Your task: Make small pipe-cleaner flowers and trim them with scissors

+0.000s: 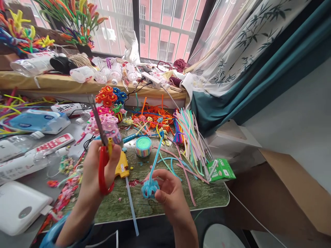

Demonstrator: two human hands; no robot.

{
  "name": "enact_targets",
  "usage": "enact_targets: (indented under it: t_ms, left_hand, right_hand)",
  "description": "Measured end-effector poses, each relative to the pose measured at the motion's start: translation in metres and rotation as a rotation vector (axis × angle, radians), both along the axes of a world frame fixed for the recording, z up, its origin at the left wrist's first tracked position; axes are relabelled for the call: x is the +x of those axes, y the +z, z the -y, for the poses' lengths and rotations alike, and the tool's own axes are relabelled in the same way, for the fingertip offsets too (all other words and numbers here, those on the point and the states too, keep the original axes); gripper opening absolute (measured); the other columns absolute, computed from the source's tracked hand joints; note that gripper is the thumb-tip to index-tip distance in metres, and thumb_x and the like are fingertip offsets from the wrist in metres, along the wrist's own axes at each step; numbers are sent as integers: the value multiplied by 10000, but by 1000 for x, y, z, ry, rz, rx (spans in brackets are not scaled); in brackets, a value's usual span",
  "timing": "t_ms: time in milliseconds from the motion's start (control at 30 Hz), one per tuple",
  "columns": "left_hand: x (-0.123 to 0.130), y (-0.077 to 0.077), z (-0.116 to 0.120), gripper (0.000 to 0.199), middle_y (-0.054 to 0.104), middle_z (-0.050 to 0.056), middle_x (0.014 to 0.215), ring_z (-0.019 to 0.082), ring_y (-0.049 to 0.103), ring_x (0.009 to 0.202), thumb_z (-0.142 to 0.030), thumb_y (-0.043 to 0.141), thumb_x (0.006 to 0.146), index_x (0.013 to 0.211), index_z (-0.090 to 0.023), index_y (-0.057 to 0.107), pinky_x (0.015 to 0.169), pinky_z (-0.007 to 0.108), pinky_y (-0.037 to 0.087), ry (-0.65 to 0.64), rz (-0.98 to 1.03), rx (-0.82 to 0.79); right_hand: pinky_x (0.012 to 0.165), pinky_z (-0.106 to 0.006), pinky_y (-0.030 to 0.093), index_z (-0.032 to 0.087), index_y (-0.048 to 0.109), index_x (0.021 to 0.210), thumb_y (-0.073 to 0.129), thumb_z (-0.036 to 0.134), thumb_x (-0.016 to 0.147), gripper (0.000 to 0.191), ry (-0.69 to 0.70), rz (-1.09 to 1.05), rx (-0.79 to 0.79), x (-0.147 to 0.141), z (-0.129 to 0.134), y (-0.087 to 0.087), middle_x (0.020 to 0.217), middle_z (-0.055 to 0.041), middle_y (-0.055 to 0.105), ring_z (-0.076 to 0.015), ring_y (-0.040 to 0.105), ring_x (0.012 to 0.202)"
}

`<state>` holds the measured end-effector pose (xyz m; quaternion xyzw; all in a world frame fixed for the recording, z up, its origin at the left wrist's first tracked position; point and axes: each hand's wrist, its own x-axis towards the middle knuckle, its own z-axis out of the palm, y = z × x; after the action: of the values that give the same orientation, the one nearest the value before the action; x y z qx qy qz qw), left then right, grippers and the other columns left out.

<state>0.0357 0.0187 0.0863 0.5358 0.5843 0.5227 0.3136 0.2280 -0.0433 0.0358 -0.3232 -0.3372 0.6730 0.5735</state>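
My left hand [99, 168] is closed on red-handled scissors [103, 172], whose blades point up and away. Behind and beside it lies a yellow glue gun [122, 165] with a pale glue stick [131, 206] sticking out toward the table's front edge. Between the fingers of my right hand [168, 193] is a light-blue pipe-cleaner flower [150, 189], its long stem [156, 158] rising upward to a dark-blue tip. Farther back stands a round striped tub [143, 146] with a green top. The scissors and the blue flower are apart.
Pastel pipe cleaners [191, 137] and a green packet [221, 170] lie on the right of the table [212, 196]. Pink and orange flowers [106, 122] stand at back left. Plastic bottles [23, 141], a wipes pack [38, 120] and a white device [23, 206] fill the left; cardboard boxes [292, 172] stand right.
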Motion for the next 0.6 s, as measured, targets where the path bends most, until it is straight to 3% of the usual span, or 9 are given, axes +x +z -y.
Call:
enact_targets:
  t_ms: [67,167,267,300,400,600]
  left_hand:
    - [-1,4,19,471,619,-55,900,160,536,657,-745,699,941,1062,-312,557,598,311,419,-40,-59,38]
    - [-8,-2,45,537,521,-81,713,193,483,571,-784,647,874,1181,-344,620,594,339,417,-97,-157,-1]
    - [-22,-19,62,597,777,-5,907,292,705,779,-684,791,742,1237,-373,670,756,392,543,-135,-298,-47]
    - [-27,-24,65,533,807,-6,898,288,720,734,-631,825,734,1179,-373,687,701,371,541,-166,-338,-73]
    - [-39,-36,71,349,734,-51,699,249,647,534,-656,728,840,1017,-364,654,540,316,474,-247,-535,-132]
    - [-42,-40,78,328,839,-29,814,315,814,675,-466,772,830,1132,-397,660,586,312,544,-255,-771,-77]
  right_hand:
    - [646,-328,621,258,802,934,1081,669,603,597,-138,-5,14,-4,-2,3,825,-37,779,-222,733,704]
    - [649,-304,611,263,822,913,1097,619,619,538,-335,-28,39,-14,-6,8,874,-39,783,-210,734,738]
    - [666,-289,624,262,830,923,1105,578,643,503,-461,-19,79,-24,-8,11,868,-28,782,-197,736,739]
    - [674,-292,635,260,831,929,1104,575,649,502,-488,-7,92,-27,-9,12,870,-28,783,-201,741,749]
    - [702,-308,667,249,839,962,1085,562,700,477,-513,51,136,-31,-7,9,944,-50,791,-221,766,816]
    - [857,-357,704,233,846,1028,1025,456,834,346,-466,201,202,-28,-2,-3,1149,-106,794,-260,791,1017]
